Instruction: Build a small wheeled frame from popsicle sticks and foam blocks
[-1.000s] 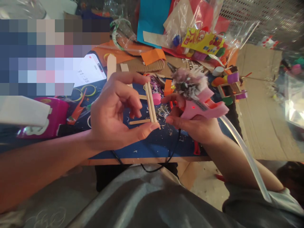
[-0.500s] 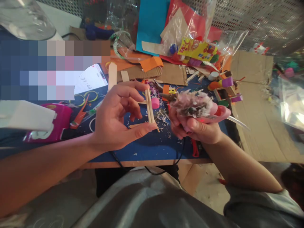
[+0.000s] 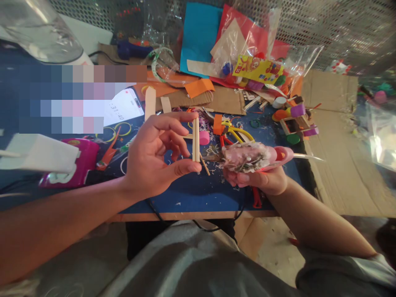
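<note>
Between the thumb and index finger of my left hand a small bundle of thin wooden sticks stands on end, pinched at both ends. My right hand is wrapped round a pink hot glue gun, whose front is coated in grimy, stringy glue. Its nozzle points left at the lower end of the sticks, very close; I cannot tell whether they touch. A clear glue stick sticks out of the gun's back. Behind the sticks lies a pink cylinder.
Yellow-handled pliers and scraps lie beyond my hands. A small wooden frame with coloured caps stands right, near cardboard. At left are a phone, a magenta power strip with a white plug, and a water container.
The glue gun has turned level and its nozzle has come down and left to the sticks' lower end. My left hand keeps its pinch, the sticks now more upright.
</note>
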Action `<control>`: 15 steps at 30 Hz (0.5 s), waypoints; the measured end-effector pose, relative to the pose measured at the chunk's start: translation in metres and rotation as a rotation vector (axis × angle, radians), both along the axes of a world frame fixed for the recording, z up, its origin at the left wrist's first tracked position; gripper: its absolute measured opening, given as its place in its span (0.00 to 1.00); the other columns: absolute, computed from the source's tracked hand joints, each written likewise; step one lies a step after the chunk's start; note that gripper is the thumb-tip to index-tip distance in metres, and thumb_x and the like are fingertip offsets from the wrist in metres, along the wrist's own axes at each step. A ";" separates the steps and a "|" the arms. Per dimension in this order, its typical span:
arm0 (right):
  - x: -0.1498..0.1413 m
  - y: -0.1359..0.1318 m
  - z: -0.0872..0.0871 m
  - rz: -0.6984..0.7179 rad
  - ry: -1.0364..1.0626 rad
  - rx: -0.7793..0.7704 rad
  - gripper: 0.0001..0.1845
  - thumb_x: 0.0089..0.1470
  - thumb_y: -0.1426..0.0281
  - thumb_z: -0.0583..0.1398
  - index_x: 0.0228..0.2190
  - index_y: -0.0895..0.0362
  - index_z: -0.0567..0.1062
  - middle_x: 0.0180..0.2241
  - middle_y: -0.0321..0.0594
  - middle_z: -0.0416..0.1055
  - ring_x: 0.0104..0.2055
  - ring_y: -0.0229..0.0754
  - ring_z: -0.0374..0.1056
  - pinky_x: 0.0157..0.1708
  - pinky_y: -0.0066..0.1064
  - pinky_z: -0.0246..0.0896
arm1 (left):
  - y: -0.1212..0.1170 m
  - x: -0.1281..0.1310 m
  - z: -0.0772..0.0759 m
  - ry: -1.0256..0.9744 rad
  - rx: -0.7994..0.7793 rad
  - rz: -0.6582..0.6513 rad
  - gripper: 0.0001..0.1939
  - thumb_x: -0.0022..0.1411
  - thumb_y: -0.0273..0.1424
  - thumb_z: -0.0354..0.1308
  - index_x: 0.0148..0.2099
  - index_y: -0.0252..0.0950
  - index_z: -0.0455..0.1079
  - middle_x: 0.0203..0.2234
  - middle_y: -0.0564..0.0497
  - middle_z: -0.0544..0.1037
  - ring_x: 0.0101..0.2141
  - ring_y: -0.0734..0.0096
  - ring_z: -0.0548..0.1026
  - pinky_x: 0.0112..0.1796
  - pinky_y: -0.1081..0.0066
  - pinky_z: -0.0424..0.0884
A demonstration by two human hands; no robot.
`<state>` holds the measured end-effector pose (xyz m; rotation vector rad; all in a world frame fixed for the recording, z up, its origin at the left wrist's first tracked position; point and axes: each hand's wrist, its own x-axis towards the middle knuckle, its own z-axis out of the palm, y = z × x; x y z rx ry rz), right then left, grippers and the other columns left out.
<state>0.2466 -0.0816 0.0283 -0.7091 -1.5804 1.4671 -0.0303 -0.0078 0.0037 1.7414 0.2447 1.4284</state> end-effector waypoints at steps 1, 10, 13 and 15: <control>-0.001 0.000 0.001 0.008 0.028 0.008 0.18 0.68 0.59 0.76 0.56 0.51 0.92 0.50 0.47 0.88 0.30 0.34 0.76 0.24 0.20 0.70 | 0.000 0.000 0.000 0.002 -0.004 0.003 0.33 0.62 0.44 0.88 0.63 0.46 0.78 0.67 0.44 0.84 0.33 0.74 0.85 0.25 0.71 0.78; 0.002 -0.004 0.003 -0.035 0.007 -0.041 0.13 0.65 0.68 0.77 0.51 0.53 0.93 0.26 0.36 0.79 0.23 0.36 0.72 0.22 0.23 0.68 | -0.001 0.000 -0.002 0.037 -0.046 0.032 0.33 0.60 0.49 0.88 0.60 0.50 0.78 0.67 0.47 0.84 0.32 0.75 0.83 0.25 0.70 0.71; 0.002 -0.003 0.003 -0.052 -0.033 -0.013 0.11 0.64 0.64 0.78 0.47 0.51 0.94 0.25 0.36 0.77 0.25 0.39 0.72 0.24 0.27 0.71 | 0.000 0.001 -0.002 0.028 -0.046 0.029 0.32 0.61 0.47 0.88 0.60 0.50 0.78 0.67 0.47 0.84 0.31 0.76 0.83 0.25 0.70 0.72; 0.001 -0.003 0.003 -0.054 -0.036 -0.003 0.11 0.64 0.64 0.78 0.48 0.50 0.94 0.25 0.36 0.77 0.24 0.39 0.71 0.24 0.27 0.70 | 0.000 0.001 -0.001 0.014 -0.029 0.014 0.32 0.61 0.46 0.88 0.60 0.48 0.78 0.67 0.46 0.84 0.32 0.76 0.83 0.25 0.71 0.74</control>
